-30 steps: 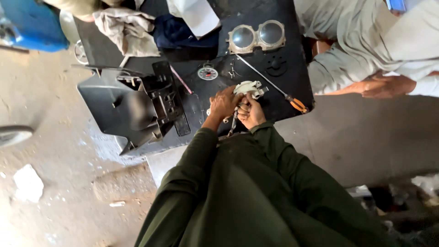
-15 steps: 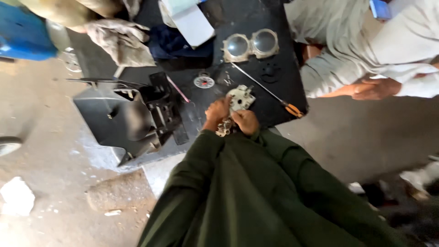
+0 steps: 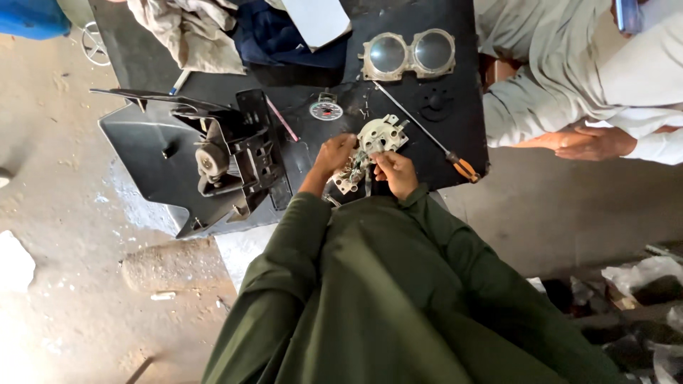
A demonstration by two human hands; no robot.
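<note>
Both my arms, in dark green sleeves, reach onto a black work table [image 3: 441, 142]. My left hand [image 3: 333, 155] and my right hand [image 3: 395, 172] together grip a cream plastic gauge housing [image 3: 380, 135] with wires hanging from its underside. The housing is tilted and lifted just above the table's near edge. A small round dial face [image 3: 326, 110] lies just beyond my left hand. A long screwdriver with an orange handle [image 3: 462, 168] lies to the right of my right hand.
A black plastic cowl with a bracket [image 3: 213, 171] sits at the table's left. A twin-lens gauge cover [image 3: 408, 54], rags [image 3: 188, 32] and white paper [image 3: 316, 18] lie further back. Another person's hands and pale sleeves [image 3: 569, 139] rest at the right. Dusty concrete floor lies below.
The camera has drifted, shifting the table up and right in view. My hands have stayed on the housing, turning it slightly.
</note>
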